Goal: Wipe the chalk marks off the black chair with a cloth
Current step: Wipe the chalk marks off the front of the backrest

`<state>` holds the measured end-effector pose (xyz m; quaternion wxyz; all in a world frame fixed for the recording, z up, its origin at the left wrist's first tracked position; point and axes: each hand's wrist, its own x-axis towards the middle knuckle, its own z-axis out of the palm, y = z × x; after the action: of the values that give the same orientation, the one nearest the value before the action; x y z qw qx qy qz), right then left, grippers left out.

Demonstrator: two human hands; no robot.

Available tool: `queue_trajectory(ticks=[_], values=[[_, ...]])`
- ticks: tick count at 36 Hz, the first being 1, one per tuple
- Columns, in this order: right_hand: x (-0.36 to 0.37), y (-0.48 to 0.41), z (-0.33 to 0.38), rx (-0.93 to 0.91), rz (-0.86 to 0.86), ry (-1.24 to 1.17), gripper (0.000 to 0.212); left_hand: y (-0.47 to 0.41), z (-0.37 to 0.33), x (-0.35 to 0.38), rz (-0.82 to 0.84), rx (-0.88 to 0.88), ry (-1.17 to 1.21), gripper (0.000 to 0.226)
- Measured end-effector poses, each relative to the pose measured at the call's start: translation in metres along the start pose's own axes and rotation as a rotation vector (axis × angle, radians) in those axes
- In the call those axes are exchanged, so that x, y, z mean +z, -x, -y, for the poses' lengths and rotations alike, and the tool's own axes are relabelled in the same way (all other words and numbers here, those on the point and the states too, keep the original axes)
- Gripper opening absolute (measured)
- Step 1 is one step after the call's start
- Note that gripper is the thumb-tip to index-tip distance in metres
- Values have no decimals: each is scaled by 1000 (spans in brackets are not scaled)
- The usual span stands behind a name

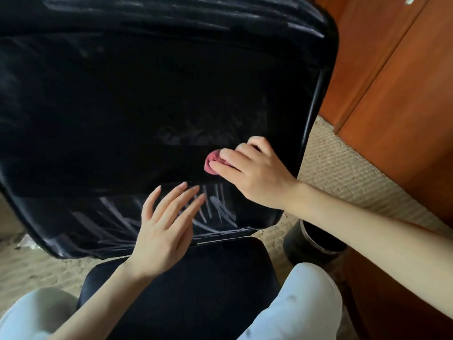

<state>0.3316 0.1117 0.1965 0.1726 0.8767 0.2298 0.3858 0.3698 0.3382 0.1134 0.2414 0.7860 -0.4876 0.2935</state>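
Risk at the near edge: left hand (pixel 164 231), fingers straight and spread, holding nothing, lies over the chalk marks (pixel 220 209) low on the black chair (pixel 122 106) and may smear them. Beyond it, right hand (pixel 255 173) clamps the pink cloth (pixel 212 164), bunched against the backrest; so small a wad could skip streaks. Farthest, faint upper streaks (pixel 171 11) may be missed.

The black chair (pixel 122 106) has a smooth, shiny skin like leather. The chalk marks (pixel 215 209) on it look dusty and dull. The cloth (pixel 211 163) looks soft. The cupboard (pixel 404 94) is smooth brown wood. The carpet (pixel 343 173) looks rough and bumpy.
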Motion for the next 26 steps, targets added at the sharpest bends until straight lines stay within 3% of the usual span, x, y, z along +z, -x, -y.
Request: queue_trajectory(ticks=[5, 12, 14, 21, 26], values=[[23, 35, 19, -30, 95, 25, 30, 3, 6, -3, 13, -73, -47, 58], [41, 115, 62, -313, 579, 144, 25, 12, 24, -21, -12, -148, -110, 51], [37, 123, 67, -331, 621, 105, 22, 15, 29, -27, -36, -175, -104, 50], [5, 38, 44, -129, 90, -38, 25, 16, 36, -30, -32, -217, -138, 47], [9, -16, 22, -65, -80, 24, 38, 17, 36, -31, -2, -218, -195, 46]])
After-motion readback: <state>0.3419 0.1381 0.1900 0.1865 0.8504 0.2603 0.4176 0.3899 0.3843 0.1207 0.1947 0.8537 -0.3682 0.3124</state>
